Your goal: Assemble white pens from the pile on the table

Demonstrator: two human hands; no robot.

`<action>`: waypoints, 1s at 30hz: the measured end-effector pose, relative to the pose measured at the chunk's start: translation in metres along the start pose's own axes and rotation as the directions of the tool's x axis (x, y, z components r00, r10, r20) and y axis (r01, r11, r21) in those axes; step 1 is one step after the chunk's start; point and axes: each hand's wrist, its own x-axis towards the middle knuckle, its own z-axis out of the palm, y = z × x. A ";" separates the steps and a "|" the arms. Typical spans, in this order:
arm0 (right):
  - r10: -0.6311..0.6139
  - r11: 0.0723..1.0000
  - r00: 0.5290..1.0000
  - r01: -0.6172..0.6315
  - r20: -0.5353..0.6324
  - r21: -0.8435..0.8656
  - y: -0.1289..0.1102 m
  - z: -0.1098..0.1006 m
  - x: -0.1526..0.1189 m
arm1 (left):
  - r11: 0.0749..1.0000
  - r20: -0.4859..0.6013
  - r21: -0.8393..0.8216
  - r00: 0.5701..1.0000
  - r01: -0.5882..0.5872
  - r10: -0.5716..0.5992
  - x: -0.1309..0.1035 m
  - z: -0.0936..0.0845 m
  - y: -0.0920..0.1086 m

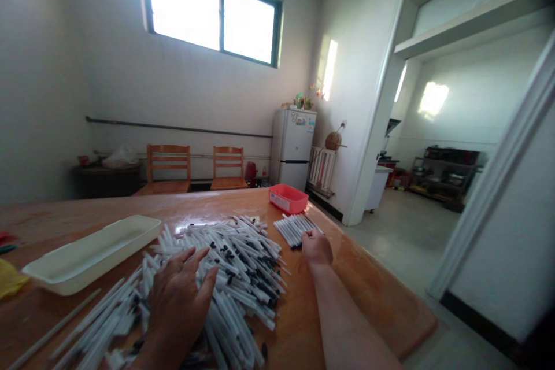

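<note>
White pens (236,269) lie heaped by my spread left hand (181,289); whether my right hand (318,247), at the far row of pens (293,230), grips, I cannot tell.

window (221,11) above wooden chairs (169,167); plant (307,103) atop fridge (293,136)

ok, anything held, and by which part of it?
Left hand: spread over the pen pile, nothing visibly held. Right hand: at the right side of the pen row, grip unclear.
</note>
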 end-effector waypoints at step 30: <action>-0.368 0.897 0.921 0.316 0.128 0.309 -0.035 0.004 -0.032 | 0.954 0.103 -0.220 0.978 0.202 -0.183 0.007 0.003 -0.018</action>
